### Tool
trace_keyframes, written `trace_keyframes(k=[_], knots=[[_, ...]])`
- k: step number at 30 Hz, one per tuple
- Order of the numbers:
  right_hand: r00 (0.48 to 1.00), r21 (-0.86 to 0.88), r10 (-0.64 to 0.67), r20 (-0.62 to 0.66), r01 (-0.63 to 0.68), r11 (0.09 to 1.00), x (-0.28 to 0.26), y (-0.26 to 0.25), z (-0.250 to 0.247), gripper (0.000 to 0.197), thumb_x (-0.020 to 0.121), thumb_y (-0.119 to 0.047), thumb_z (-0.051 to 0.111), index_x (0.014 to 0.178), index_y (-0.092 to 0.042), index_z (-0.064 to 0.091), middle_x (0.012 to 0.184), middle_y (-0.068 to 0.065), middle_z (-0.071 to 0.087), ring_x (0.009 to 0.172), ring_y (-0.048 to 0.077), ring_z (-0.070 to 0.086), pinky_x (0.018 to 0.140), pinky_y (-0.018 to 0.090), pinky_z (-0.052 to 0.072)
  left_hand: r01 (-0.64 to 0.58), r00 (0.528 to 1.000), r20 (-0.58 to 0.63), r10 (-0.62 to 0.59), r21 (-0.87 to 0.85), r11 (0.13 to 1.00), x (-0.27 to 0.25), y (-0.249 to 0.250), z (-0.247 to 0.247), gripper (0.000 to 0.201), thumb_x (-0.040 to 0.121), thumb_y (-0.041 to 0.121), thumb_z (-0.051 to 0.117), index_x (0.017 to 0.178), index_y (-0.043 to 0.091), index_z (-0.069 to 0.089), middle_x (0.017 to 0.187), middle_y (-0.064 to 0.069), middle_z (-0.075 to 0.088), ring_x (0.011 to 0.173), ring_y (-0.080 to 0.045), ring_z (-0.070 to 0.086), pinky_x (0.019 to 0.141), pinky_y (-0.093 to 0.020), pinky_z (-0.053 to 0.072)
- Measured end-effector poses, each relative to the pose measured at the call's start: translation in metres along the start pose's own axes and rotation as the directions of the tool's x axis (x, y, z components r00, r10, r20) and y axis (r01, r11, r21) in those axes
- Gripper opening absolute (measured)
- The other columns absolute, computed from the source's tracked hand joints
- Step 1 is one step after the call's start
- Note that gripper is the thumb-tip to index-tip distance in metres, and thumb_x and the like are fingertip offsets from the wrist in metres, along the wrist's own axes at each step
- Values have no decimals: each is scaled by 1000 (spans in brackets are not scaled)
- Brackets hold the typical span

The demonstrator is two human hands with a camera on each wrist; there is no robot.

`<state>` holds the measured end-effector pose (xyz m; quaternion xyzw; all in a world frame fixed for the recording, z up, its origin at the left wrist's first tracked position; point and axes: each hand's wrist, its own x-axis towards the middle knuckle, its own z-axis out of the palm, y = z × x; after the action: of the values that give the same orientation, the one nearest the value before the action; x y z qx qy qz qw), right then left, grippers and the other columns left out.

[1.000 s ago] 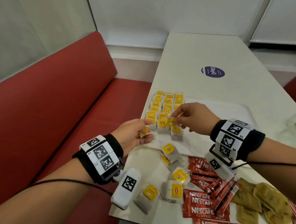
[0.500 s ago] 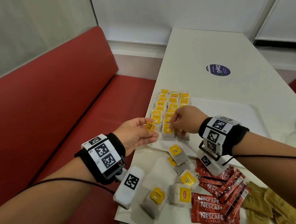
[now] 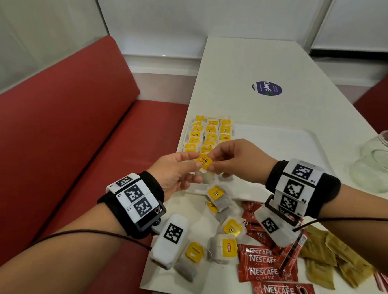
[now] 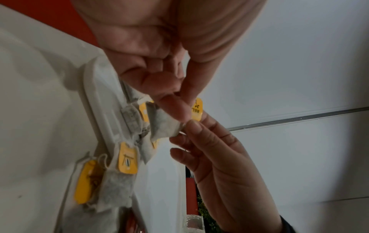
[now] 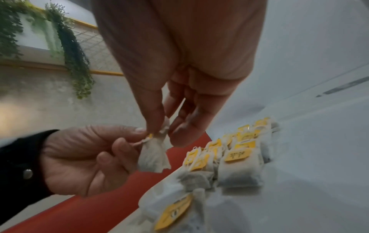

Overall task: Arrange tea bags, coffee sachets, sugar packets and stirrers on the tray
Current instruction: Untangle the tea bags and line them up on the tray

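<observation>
A tea bag (image 3: pixel 204 163) with a yellow tag hangs in the air just above the near left corner of the white tray (image 3: pixel 280 140). My left hand (image 3: pixel 197 162) pinches it at the tag end, and my right hand (image 3: pixel 213 163) pinches its top from the other side. In the left wrist view the left hand (image 4: pixel 183 113) holds the bag (image 4: pixel 165 124) and its tag (image 4: pixel 196 110). The right wrist view has the right hand (image 5: pixel 161 130) nipping the bag's (image 5: pixel 153 156) top. Rows of tea bags (image 3: pixel 210 134) lie on the tray's left part.
Loose tea bags (image 3: pixel 225 248) lie on the white table near its front edge. Red coffee sachets (image 3: pixel 266 271), red stick packs (image 3: pixel 290 252) and brown sugar packets (image 3: pixel 322 259) lie to their right. A glass jar (image 3: pixel 382 163) lies at far right. A red bench (image 3: pixel 62 144) runs along the left.
My right hand has left the rows of tea bags on the tray and come over to the bag in my left hand. Both hands now hold that bag.
</observation>
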<state>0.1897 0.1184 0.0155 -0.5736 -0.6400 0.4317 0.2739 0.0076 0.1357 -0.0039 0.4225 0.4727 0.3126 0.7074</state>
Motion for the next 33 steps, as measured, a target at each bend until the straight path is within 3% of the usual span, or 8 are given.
trace_keyframes(k=[4, 8, 13, 16, 19, 24, 29, 33], knots=[[999, -33, -28, -21, 27, 999, -7, 0, -8, 5, 84, -21, 71, 89, -20, 72, 77, 2, 65, 67, 9, 56, 60, 21, 48, 16, 1000, -1, -16, 28, 999, -4, 1, 6, 12, 92, 24, 56, 100, 18, 63, 81, 0, 64, 53, -11, 61, 43, -17, 36], [993, 1, -41, 110, 41, 999, -17, -10, -19, 13, 89, -20, 64, 97, -12, 69, 75, 2, 56, 60, 7, 50, 57, 19, 47, 18, 999, 28, -24, 219, 976, -7, 1, 11, 18, 91, 28, 56, 104, 21, 67, 86, 6, 64, 68, -10, 53, 53, -20, 35], [970, 35, -49, 238, 42, 999, -24, -18, -21, 8, 91, -10, 60, 91, -12, 67, 80, 2, 68, 69, 9, 62, 67, 22, 49, 50, 979, 178, -97, 249, 967, -17, -3, 17, 49, 79, 37, 57, 118, 7, 59, 122, -19, 60, 104, -21, 57, 103, -41, 37], [974, 43, -45, 220, 37, 998, -25, -19, -22, 7, 89, -8, 62, 88, -8, 69, 76, 2, 70, 65, 9, 64, 66, 22, 50, 68, 966, 234, -111, 185, 980, -18, -5, 18, 50, 78, 26, 54, 120, 0, 58, 121, -21, 60, 106, -26, 58, 99, -36, 43], [981, 62, -47, 187, 36, 997, -24, -19, -22, 8, 86, -6, 65, 89, -9, 71, 80, 3, 70, 63, 7, 61, 65, 19, 53, 55, 960, 260, -101, 178, 983, -18, -7, 16, 27, 78, 21, 67, 102, 10, 62, 96, -10, 64, 99, -25, 63, 88, -31, 50], [988, 151, -5, 156, -19, 988, -17, -17, -14, 28, 83, -7, 70, 109, -15, 67, 79, 6, 70, 69, 13, 67, 65, 23, 56, -8, 993, 116, -2, 86, 996, -21, -9, 6, 15, 81, 19, 67, 93, 16, 59, 83, -5, 64, 75, -15, 67, 76, -30, 56], [990, 86, -23, 138, 11, 996, 0, -24, 1, 9, 85, -8, 69, 89, -15, 71, 78, 4, 69, 65, 8, 63, 60, 18, 54, -37, 999, 23, 35, 104, 994, -27, -9, -12, 12, 85, 15, 65, 97, 16, 61, 82, -2, 67, 75, -14, 64, 77, -30, 53], [992, -156, -106, 68, 116, 981, 20, -27, 8, 12, 87, -15, 68, 82, -25, 68, 72, 0, 67, 66, 13, 61, 58, 19, 52, -47, 994, -96, 60, 129, 991, -32, -11, -32, 12, 88, 12, 61, 99, 16, 60, 89, -4, 64, 71, -10, 61, 63, -18, 52]])
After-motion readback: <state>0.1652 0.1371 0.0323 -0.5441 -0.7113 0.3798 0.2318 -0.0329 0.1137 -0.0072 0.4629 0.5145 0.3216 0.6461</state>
